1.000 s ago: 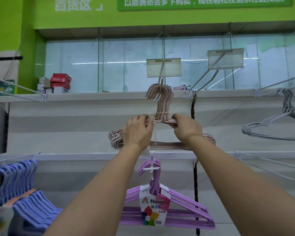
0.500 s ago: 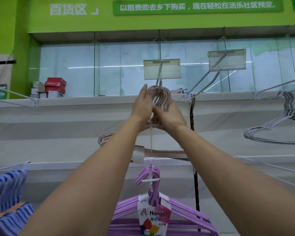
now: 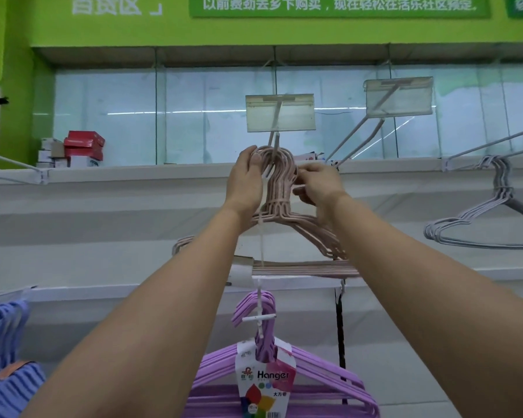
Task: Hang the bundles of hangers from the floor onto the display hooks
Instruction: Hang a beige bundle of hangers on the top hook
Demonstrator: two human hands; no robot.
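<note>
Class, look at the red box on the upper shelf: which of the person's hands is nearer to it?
Left. The left hand cups the left side of the pink hanger bundle, on the red box's side; the right hand holds the bundle's far side, farther away.

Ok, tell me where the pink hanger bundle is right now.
In the head view, the pink hanger bundle sits centre frame, hooks at the display hook under the middle price tag holder, between the left hand and right hand, above the purple hangers.
</note>
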